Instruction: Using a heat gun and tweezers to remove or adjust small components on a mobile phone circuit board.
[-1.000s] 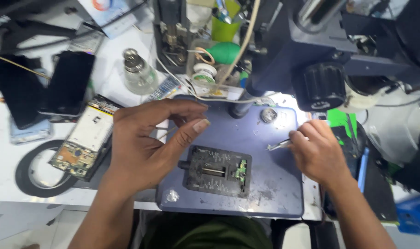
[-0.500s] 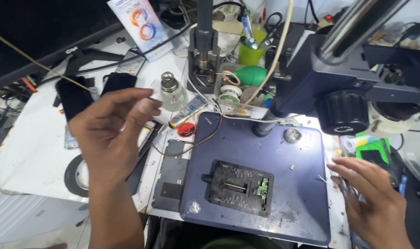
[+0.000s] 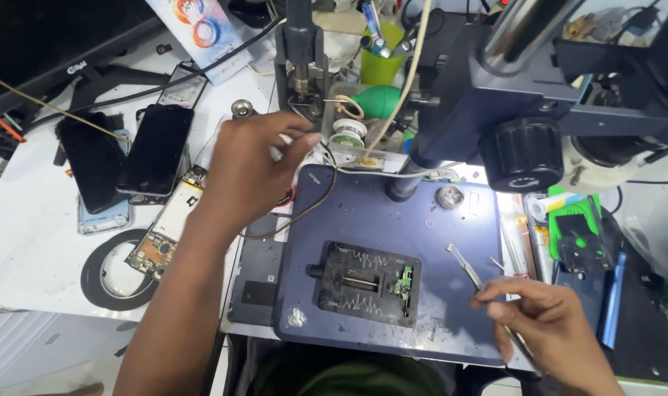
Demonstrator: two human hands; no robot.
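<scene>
My left hand [image 3: 250,165] reaches out over the white bench, fingers curled, just left of the dark blue work plate [image 3: 363,213]. It covers the body of a small glass bottle; only the bottle's metal cap [image 3: 240,108] shows above the knuckles. Whether the hand grips anything I cannot tell. My right hand [image 3: 550,326] pinches thin metal tweezers [image 3: 470,271] at the plate's right front corner, tips pointing up-left. A black clamp fixture [image 3: 363,282] on the plate holds a small green circuit board [image 3: 405,282].
A black microscope head [image 3: 528,139] hangs over the plate's right rear. A thin cable [image 3: 312,205] loops across the plate's left edge. Two dark phones [image 3: 154,147], an opened phone [image 3: 169,224] and a black ring [image 3: 99,275] lie left. A solder spool [image 3: 346,133] and green bulb [image 3: 382,99] stand behind.
My left hand lifted off the plate, swung left, then came in to the bottle. My right hand dropped to the plate's front right corner, tweezers now clearly shown. The camera view shifted.
</scene>
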